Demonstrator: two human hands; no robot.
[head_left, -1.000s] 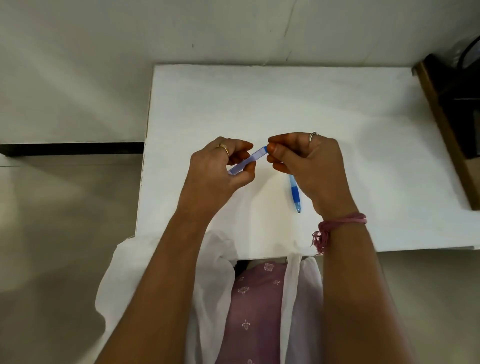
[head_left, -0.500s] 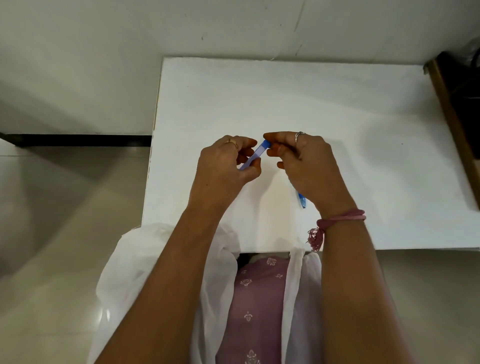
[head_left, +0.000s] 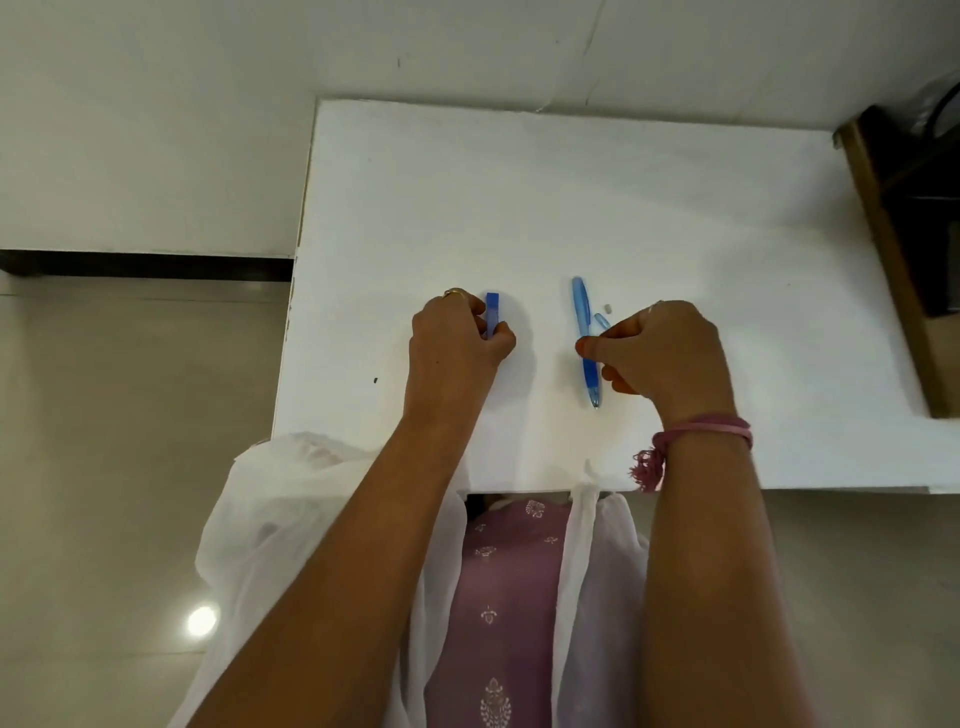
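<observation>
A white table (head_left: 675, 208) lies in front of me. My left hand (head_left: 452, 348) grips a short flat blue stick (head_left: 492, 312) that stands on end on the tabletop, most of it hidden behind my fingers. A translucent blue pen (head_left: 582, 312) lies lengthwise on the table, tip toward me. My right hand (head_left: 665, 353) pinches the pen's middle between thumb and fingers. A small clear cap-like piece (head_left: 601, 320) and a tiny white bit (head_left: 609, 307) lie just right of the pen.
A brown wooden piece of furniture (head_left: 883, 260) with dark things on it borders the table's right side. A wall runs behind the table and tiled floor (head_left: 130, 415) lies to the left. A small dark speck (head_left: 375, 381) sits near the table's left edge.
My hands held the blue stick together above the table's middle. They have parted: the left has brought the stick down to the left, the right has gone to the pen.
</observation>
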